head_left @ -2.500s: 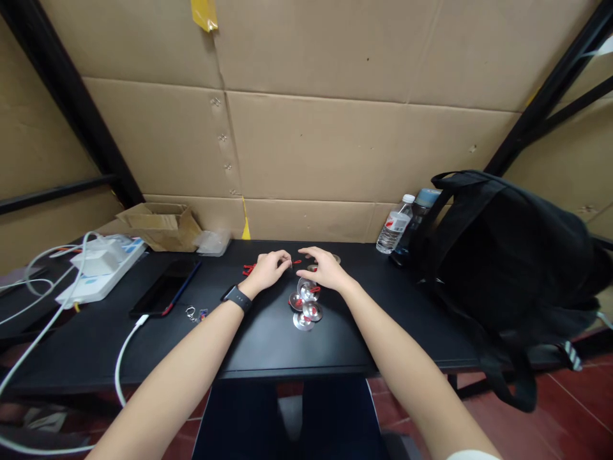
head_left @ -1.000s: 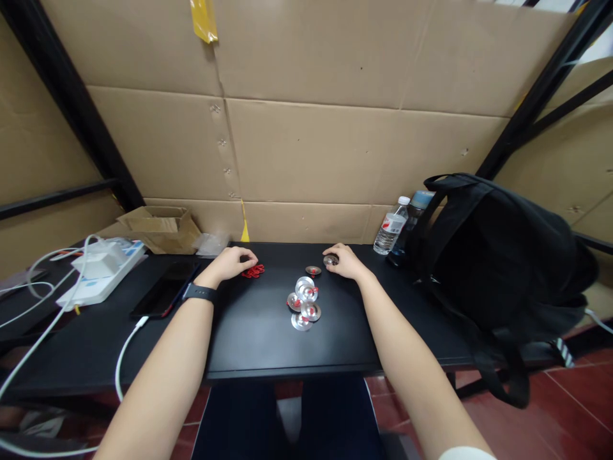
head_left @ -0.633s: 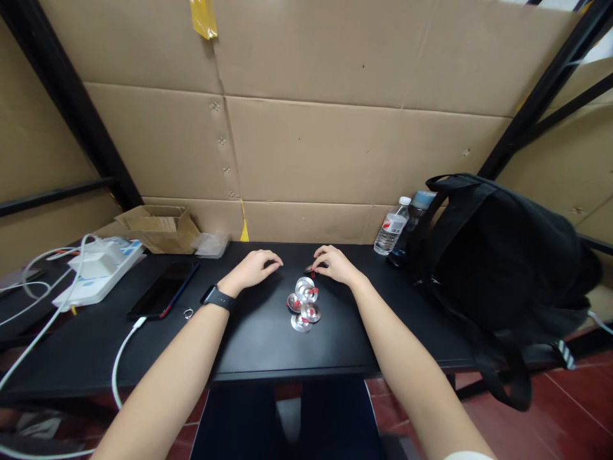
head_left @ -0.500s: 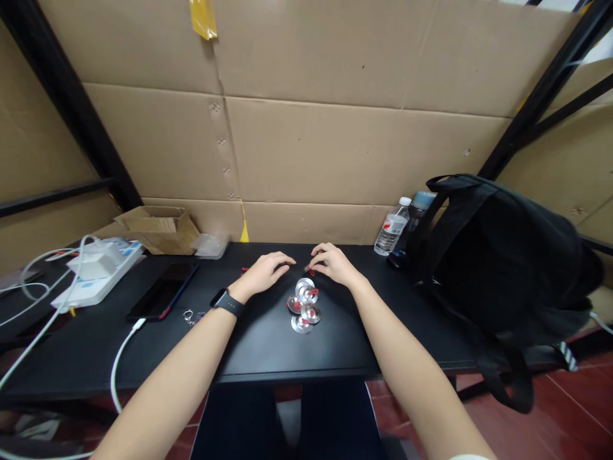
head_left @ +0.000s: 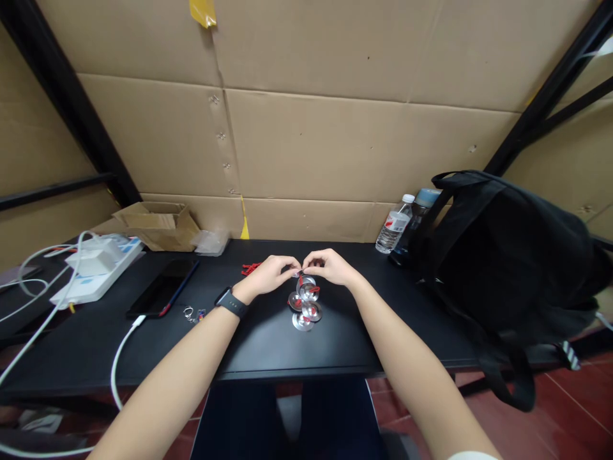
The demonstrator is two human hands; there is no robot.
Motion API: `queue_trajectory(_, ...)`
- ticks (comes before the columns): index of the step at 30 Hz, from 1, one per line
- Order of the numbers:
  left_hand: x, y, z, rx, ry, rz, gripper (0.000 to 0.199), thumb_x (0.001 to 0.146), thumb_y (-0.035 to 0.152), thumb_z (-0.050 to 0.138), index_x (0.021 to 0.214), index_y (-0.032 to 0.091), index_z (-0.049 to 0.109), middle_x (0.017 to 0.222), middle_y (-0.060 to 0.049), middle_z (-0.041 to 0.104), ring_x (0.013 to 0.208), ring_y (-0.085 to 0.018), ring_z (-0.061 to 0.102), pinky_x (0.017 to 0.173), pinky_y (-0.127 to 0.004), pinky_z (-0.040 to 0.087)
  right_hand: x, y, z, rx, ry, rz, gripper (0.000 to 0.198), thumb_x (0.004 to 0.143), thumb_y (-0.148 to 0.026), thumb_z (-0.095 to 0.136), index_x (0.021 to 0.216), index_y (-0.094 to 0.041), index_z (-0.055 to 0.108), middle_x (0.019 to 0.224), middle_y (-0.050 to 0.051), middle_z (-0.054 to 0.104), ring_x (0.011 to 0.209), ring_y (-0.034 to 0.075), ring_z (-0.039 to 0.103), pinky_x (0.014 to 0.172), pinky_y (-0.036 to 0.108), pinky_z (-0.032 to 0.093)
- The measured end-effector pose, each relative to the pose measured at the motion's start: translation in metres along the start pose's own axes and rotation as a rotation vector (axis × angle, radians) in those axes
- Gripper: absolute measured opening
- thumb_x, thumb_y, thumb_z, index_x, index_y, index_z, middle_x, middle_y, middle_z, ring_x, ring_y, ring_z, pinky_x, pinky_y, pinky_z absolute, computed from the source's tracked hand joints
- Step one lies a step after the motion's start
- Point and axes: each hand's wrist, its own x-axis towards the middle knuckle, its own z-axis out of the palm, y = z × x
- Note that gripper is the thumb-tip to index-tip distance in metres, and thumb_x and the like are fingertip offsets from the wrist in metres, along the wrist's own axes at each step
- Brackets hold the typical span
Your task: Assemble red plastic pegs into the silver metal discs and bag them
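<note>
Between my two hands, above the black table, is a small silver disc with a red cord loop [head_left: 301,280], which looks like a finger cymbal. My left hand [head_left: 274,275] pinches its edge from the left, while my right hand [head_left: 329,266] meets it from the right with bent fingers. The fingertips nearly touch and cover most of the disc. Just below them lies a loose pile of similar silver cymbals [head_left: 303,319] with red cords, several overlapping. Beside my left hand is a bundle of red cords [head_left: 249,268].
To the left are a phone [head_left: 163,289] on a white cable, a key ring [head_left: 188,314], a power strip [head_left: 98,271] and an opened cardboard box [head_left: 163,227]. A water bottle [head_left: 393,227] and a black backpack [head_left: 507,268] stand right. Cardboard walls [head_left: 306,147] close off the back.
My hands have come together; my left fingers have closed onto the disc that my right hand was holding alone. More of the red cord bundle now shows.
</note>
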Motion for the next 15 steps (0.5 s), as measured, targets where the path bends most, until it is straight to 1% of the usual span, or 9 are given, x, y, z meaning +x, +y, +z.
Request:
queue_trajectory(3, 0.0, -0.003, -0.01, 0.078, 0.012, -0.009, 0.032, 0.099, 0.044, 0.049, 0.094, 0.023, 0.073, 0.095, -0.003, 0.076, 0.085, -0.019, 0.068, 0.083, -0.029, 0.048, -0.002, -0.004, -0.004, 0.156, -0.143, 0.043, 0.028, 0.081, -0.044, 0.078, 0.089, -0.017, 0.074, 0.079, 0.002, 0.072, 0.073, 0.016, 0.065, 0.073, 0.03, 0.052)
queue_trajectory(4, 0.0, -0.006, -0.015, 0.107, 0.035, -0.027, 0.033, 0.1, 0.044, 0.048, 0.093, 0.023, 0.073, 0.095, -0.003, 0.076, 0.084, -0.019, 0.068, 0.083, -0.029, 0.048, -0.002, -0.005, -0.007, 0.196, -0.178, 0.057, 0.03, 0.079, -0.044, 0.079, 0.089, -0.016, 0.073, 0.08, 0.003, 0.073, 0.074, 0.017, 0.067, 0.075, 0.03, 0.053)
queue_trajectory(5, -0.001, -0.01, -0.021, 0.144, 0.078, -0.057, 0.033, 0.1, 0.044, 0.048, 0.092, 0.023, 0.073, 0.096, -0.003, 0.077, 0.084, -0.019, 0.068, 0.083, -0.029, 0.047, -0.003, -0.004, -0.01, 0.221, -0.187, 0.068, 0.03, 0.078, -0.043, 0.08, 0.088, -0.016, 0.073, 0.082, 0.003, 0.073, 0.076, 0.017, 0.067, 0.076, 0.031, 0.054)
queue_trajectory(6, -0.003, -0.016, -0.028, 0.191, 0.14, -0.101, 0.033, 0.099, 0.044, 0.049, 0.092, 0.023, 0.073, 0.097, -0.003, 0.077, 0.084, -0.02, 0.069, 0.084, -0.03, 0.046, -0.003, -0.002, -0.013, 0.23, -0.162, 0.075, 0.031, 0.077, -0.043, 0.081, 0.088, -0.016, 0.073, 0.083, 0.004, 0.074, 0.077, 0.017, 0.068, 0.078, 0.031, 0.054)
queue_trajectory(7, -0.006, -0.023, -0.035, 0.246, 0.218, -0.158, 0.032, 0.099, 0.044, 0.049, 0.094, 0.022, 0.073, 0.097, -0.004, 0.077, 0.084, -0.02, 0.069, 0.085, -0.031, 0.045, -0.004, 0.001, -0.016, 0.228, -0.103, 0.084, 0.031, 0.076, -0.042, 0.082, 0.089, -0.015, 0.072, 0.084, 0.004, 0.074, 0.078, 0.017, 0.068, 0.078, 0.031, 0.054)
queue_trajectory(9, -0.012, -0.04, -0.048, 0.366, 0.346, -0.283, 0.032, 0.098, 0.044, 0.049, 0.096, 0.022, 0.072, 0.099, -0.005, 0.078, 0.091, -0.023, 0.069, 0.087, -0.034, 0.044, -0.004, 0.012, -0.023, 0.217, 0.075, 0.116, 0.032, 0.075, -0.041, 0.081, 0.09, -0.015, 0.072, 0.082, 0.005, 0.074, 0.074, 0.016, 0.068, 0.074, 0.029, 0.054)
queue_trajectory(11, -0.02, -0.058, -0.059, 0.441, 0.384, -0.403, 0.034, 0.098, 0.046, 0.048, 0.099, 0.023, 0.072, 0.1, -0.006, 0.077, 0.097, -0.026, 0.069, 0.088, -0.036, 0.042, -0.004, 0.026, -0.03, 0.215, 0.243, 0.193, 0.033, 0.074, -0.043, 0.079, 0.091, -0.016, 0.071, 0.077, 0.004, 0.072, 0.065, 0.015, 0.064, 0.062, 0.027, 0.052)
queue_trajectory(13, -0.027, -0.074, -0.067, 0.452, 0.312, -0.473, 0.035, 0.097, 0.049, 0.048, 0.099, 0.024, 0.073, 0.099, -0.005, 0.078, 0.098, -0.027, 0.068, 0.088, -0.037, 0.042, -0.005, 0.043, -0.035, 0.193, 0.363, 0.291, 0.033, 0.074, -0.043, 0.077, 0.091, -0.015, 0.071, 0.073, 0.004, 0.072, 0.059, 0.015, 0.062, 0.056, 0.026, 0.05)
queue_trajectory(15, -0.032, -0.085, -0.07, 0.423, 0.189, -0.476, 0.035, 0.094, 0.051, 0.051, 0.097, 0.026, 0.075, 0.098, -0.004, 0.078, 0.096, -0.027, 0.069, 0.085, -0.035, 0.043, -0.005, 0.058, -0.04, 0.081, 0.469, 0.363, 0.031, 0.075, -0.04, 0.074, 0.091, -0.014, 0.072, 0.072, 0.005, 0.072, 0.059, 0.016, 0.062, 0.055, 0.026, 0.049)
